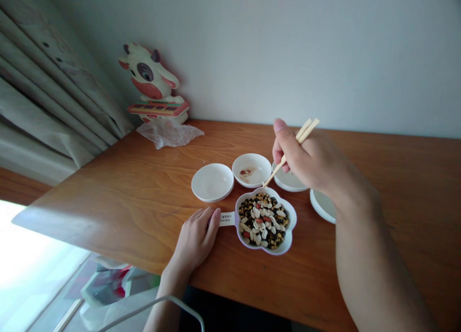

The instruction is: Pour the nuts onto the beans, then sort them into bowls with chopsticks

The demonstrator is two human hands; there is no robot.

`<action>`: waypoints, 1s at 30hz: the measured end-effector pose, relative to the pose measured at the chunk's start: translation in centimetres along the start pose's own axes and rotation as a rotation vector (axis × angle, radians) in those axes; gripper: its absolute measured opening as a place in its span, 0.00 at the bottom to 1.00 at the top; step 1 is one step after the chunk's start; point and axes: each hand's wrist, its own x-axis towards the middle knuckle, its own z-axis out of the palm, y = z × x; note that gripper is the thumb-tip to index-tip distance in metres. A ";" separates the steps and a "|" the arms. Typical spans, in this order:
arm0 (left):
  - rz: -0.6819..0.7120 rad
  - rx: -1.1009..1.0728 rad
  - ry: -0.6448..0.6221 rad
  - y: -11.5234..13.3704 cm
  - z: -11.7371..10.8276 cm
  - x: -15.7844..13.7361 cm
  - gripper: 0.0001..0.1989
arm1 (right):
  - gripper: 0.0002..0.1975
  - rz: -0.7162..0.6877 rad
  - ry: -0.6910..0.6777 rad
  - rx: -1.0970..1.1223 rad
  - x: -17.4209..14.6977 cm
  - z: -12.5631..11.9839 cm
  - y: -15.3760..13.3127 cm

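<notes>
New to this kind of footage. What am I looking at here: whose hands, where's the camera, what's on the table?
There is no machine here. One camera sits on a person's head and looks forward and down, so both arms come in from the bottom edge and belong to the wearer.

The right hand has a pair of wooden chopsticks in its grip, tips pointing down toward a flower-shaped white dish full of mixed beans: white, black, yellow and red. The left hand rests on the wooden table, fingertips at the dish's handle.

Behind the dish stand four small white bowls; one bowl holds a few red beans. At the back are a cow toy and a crumpled plastic bag.
</notes>
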 end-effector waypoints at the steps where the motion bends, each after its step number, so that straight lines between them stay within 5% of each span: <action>1: 0.000 -0.001 -0.001 0.0 0.0 0.0 0.18 | 0.36 -0.014 0.038 0.025 0.0 -0.2 0.0; 6: 0.004 0.000 -0.002 -0.1 0.1 0.1 0.19 | 0.37 -0.027 0.167 0.082 0.1 -0.3 0.2; 15: -0.007 0.006 -0.008 -0.1 0.2 0.1 0.19 | 0.36 -0.053 0.141 0.035 -0.1 -0.3 -0.3; 30: 0.024 0.012 0.029 0.0 0.2 0.1 0.18 | 0.35 -0.057 -0.289 0.000 -1.7 -0.5 -2.0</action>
